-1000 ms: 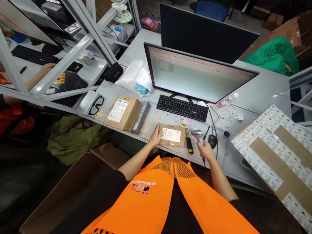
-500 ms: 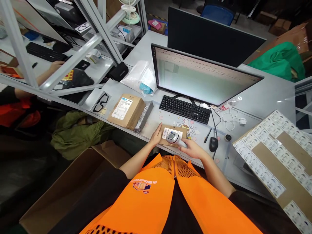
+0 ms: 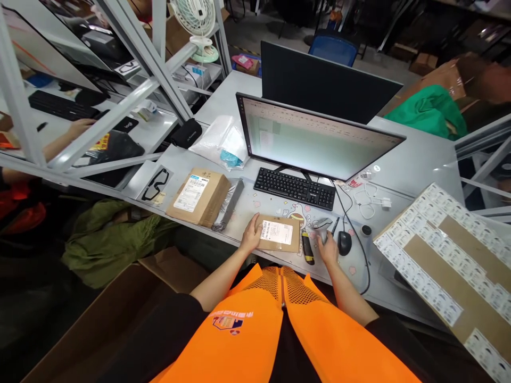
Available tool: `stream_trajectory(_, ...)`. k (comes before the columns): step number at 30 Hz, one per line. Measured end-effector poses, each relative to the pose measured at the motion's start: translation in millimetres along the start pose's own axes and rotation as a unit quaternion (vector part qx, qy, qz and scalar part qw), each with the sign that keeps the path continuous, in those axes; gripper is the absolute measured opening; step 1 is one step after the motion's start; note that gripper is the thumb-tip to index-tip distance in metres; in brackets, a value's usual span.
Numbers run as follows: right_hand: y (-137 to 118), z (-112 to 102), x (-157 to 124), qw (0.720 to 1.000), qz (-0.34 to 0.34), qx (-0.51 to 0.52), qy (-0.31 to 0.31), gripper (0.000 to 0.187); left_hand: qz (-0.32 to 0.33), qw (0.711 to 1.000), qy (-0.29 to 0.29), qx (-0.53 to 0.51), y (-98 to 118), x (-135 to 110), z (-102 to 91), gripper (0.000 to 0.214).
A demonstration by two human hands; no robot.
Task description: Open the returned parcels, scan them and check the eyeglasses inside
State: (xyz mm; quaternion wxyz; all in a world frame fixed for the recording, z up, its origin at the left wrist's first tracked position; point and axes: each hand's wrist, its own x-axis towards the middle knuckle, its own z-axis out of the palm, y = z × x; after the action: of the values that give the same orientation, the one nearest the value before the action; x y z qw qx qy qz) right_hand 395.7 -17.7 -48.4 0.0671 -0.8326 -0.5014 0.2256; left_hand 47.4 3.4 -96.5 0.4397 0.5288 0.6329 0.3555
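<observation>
Parcel (image 3: 278, 233) first: I see a small flat brown box lying on the grey desk (image 3: 415, 159), close to the front edge, right in front of the person. Its long side runs left to right along that edge, with the far right corner turned a little away. Its white label faces up.

My view shows the left hand (image 3: 251, 236) spread open against the left end of the parcel, fingers touching it. The right hand (image 3: 328, 247) is curled around the handle of a grey scanner (image 3: 322, 224). The scanner lies on the desk to the right of the parcel, with its head toward the keyboard (image 3: 294, 188).

A black and yellow knife (image 3: 307, 248) lies between the parcel and the scanner, pointing away from the person. A black mouse (image 3: 344, 242) sits just right of the scanner. The lit screen (image 3: 317, 139) stands behind the keyboard.

Further left is a bigger brown box (image 3: 198, 196), shut, label up. A clear bag (image 3: 223, 139) behind it holds something blue. A big open carton (image 3: 120, 314) stands on the floor at the left; I cannot tell what is in it.
</observation>
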Motion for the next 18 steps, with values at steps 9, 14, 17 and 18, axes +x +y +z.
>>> stream_trajectory(9, -6.5, -3.8, 33.6, 0.993, -0.038, -0.055, 0.095, 0.065, 0.003, 1.0, 0.008, 0.011, 2.1, 0.1, 0.3, 0.059)
stream_trajectory(14, -58.7, -30.1, 94.9, 0.992, -0.085, -0.094, 0.006, 0.055, -0.004, 1.0, 0.008, 0.017, 2.8, 1.7, 0.6, 0.059)
stream_trajectory(17, -86.0, -27.8, 120.3, 0.988, -0.058, -0.119, -0.082, 0.061, -0.004, 1.0, 0.007, 0.02, 2.6, 1.6, 0.5, 0.059)
stream_trajectory(18, -92.6, -25.1, 125.3, 0.986, -0.049, -0.126, -0.095, 0.06, -0.007, 1.0, 0.007, 0.021, 2.4, 1.7, 0.7, 0.059)
